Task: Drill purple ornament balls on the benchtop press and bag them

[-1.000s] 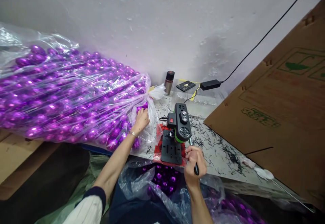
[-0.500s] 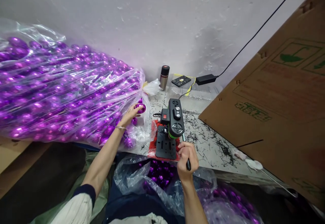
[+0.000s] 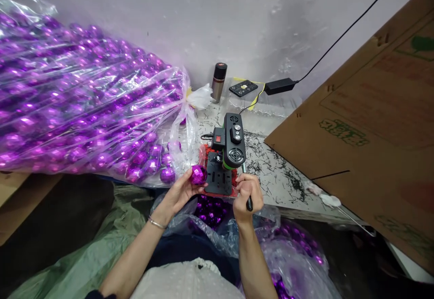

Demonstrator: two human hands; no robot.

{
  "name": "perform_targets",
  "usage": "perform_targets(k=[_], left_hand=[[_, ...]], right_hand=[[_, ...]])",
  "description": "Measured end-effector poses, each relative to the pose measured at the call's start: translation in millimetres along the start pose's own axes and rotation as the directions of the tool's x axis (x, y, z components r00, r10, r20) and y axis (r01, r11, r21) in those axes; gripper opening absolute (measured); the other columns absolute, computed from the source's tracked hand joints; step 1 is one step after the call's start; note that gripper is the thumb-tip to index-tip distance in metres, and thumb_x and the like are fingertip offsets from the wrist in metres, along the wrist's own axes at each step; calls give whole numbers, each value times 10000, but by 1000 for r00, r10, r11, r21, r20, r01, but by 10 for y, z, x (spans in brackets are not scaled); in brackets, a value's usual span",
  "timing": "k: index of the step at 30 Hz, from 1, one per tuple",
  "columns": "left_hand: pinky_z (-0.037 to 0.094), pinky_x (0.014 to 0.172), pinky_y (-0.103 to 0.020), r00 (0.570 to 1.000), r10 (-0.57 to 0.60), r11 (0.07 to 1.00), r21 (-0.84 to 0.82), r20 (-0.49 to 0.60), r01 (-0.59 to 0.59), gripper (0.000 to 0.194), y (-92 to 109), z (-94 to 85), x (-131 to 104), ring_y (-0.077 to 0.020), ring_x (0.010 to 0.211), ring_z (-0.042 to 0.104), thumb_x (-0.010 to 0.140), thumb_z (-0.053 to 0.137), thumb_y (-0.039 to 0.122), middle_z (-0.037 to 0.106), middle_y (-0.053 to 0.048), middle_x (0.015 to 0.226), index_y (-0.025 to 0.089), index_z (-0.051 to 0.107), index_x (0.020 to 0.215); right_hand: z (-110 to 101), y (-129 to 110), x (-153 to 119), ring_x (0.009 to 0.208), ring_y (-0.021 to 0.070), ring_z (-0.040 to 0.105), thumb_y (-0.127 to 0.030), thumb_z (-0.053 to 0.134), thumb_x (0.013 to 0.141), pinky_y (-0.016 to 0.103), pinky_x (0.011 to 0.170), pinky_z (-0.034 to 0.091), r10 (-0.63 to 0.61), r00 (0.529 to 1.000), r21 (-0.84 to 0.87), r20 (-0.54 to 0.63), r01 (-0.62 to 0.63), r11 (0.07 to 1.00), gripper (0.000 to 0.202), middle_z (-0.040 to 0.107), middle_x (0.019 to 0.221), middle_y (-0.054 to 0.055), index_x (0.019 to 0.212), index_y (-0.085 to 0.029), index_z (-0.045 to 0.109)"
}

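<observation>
A shiny purple ball (image 3: 198,175) is held between the thumb and fingers of my left hand (image 3: 183,191), at the left edge of the black machine's base plate (image 3: 219,179). The black machine (image 3: 234,141) has round grilles, silver buttons and a red switch on its side box. My right hand (image 3: 249,195) is closed around the black-tipped lever (image 3: 249,204) at the machine's right side. Left of the machine lies a large clear bag (image 3: 101,109) full of purple balls, its neck gathered in white plastic.
Behind the machine stand a spray can (image 3: 219,82), a dark card-like item (image 3: 243,88) and a black adapter (image 3: 280,86) with its cable. A cardboard box (image 3: 366,136) leans at the right. Black scraps litter the worktop (image 3: 271,168). Below hangs an open bag of purple balls (image 3: 212,211).
My left hand has moved from the bag's neck down and right to the base plate, bringing a purple ball. My right hand remains on the lever. The view has shifted slightly.
</observation>
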State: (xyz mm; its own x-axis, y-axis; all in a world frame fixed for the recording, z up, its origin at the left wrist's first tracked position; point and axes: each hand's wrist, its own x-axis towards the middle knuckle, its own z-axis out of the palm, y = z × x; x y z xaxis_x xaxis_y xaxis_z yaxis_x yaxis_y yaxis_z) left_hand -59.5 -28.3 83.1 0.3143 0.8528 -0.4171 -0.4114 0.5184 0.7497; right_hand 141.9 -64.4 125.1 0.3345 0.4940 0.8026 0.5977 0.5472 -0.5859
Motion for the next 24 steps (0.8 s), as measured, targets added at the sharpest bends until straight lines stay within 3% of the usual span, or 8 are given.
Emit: perform_targets(k=[2, 5, 8, 11, 13, 18, 22, 24], left_hand=[[675, 738, -332, 999, -38, 999, -2, 15, 38, 451, -83, 29, -54, -236, 878, 824, 879, 896, 585, 835, -83, 1021, 215, 751, 1092], [510, 537, -214, 999, -47, 999, 13, 16, 47, 611, -129, 55, -113, -125, 659, 689, 735, 988, 617, 774, -18, 903, 208, 744, 1117], [382, 463, -193, 1000, -17, 990, 141, 4, 16, 798, -151, 81, -165, -81, 549, 557, 682, 1009, 643, 682, 53, 791, 216, 720, 1292], [456, 527, -214, 1000, -12, 963, 271, -5, 13, 918, -192, 117, -193, -113, 599, 626, 688, 1033, 582, 690, 57, 807, 222, 653, 1442], [526, 615, -229, 1000, -5, 969, 246, -17, 9, 949, -222, 139, -185, -140, 709, 700, 702, 1040, 565, 752, 11, 935, 227, 633, 1490], [583, 664, -243, 999, -33, 999, -20, -7, 33, 788, -246, 149, -115, -195, 871, 763, 903, 888, 648, 797, -98, 1138, 218, 657, 1521], [622, 698, -258, 997, -64, 993, -101, -33, 60, 613, -240, 140, -70, -203, 875, 780, 961, 891, 472, 813, -87, 1098, 221, 693, 1485], [639, 728, -262, 995, -86, 986, -149, -53, 77, 460, -238, 143, -49, -194, 885, 783, 963, 895, 378, 820, -73, 1071, 207, 753, 1366]], right_hand=[[-4, 2, -6, 712, 170, 660, -228, 478, 1117, 340, 673, 493, 13, 1000, -12, 2, -13, 1000, 384, 596, 697, -24, 742, -256, 550], [-7, -3, -12, 716, 166, 646, -240, 485, 1118, 335, 676, 484, 25, 1000, -15, 0, -25, 1000, 385, 610, 723, -17, 739, -253, 546], [-3, -10, -14, 719, 166, 645, -225, 488, 1117, 335, 674, 497, 28, 1000, 7, -12, -28, 1000, 384, 632, 740, -9, 743, -250, 575], [-4, -10, -22, 722, 173, 650, -216, 496, 1112, 340, 666, 508, 33, 999, 12, -22, -33, 999, 381, 633, 738, -3, 746, -244, 600], [-10, -7, -27, 724, 170, 655, -218, 500, 1111, 336, 668, 511, 34, 999, 7, -17, -34, 999, 379, 637, 743, -4, 747, -241, 602], [-24, -11, -23, 720, 153, 667, -218, 485, 1124, 325, 678, 514, 27, 1000, -7, -7, -27, 1000, 389, 647, 756, -10, 747, -244, 578], [-27, -22, -10, 715, 153, 661, -208, 485, 1124, 325, 665, 508, 29, 1000, -3, -9, -29, 1000, 388, 648, 749, -14, 749, -243, 583], [-31, -25, -9, 718, 156, 663, -215, 489, 1124, 326, 658, 507, 31, 1000, -5, -6, -31, 1000, 387, 652, 752, -12, 751, -242, 589]])
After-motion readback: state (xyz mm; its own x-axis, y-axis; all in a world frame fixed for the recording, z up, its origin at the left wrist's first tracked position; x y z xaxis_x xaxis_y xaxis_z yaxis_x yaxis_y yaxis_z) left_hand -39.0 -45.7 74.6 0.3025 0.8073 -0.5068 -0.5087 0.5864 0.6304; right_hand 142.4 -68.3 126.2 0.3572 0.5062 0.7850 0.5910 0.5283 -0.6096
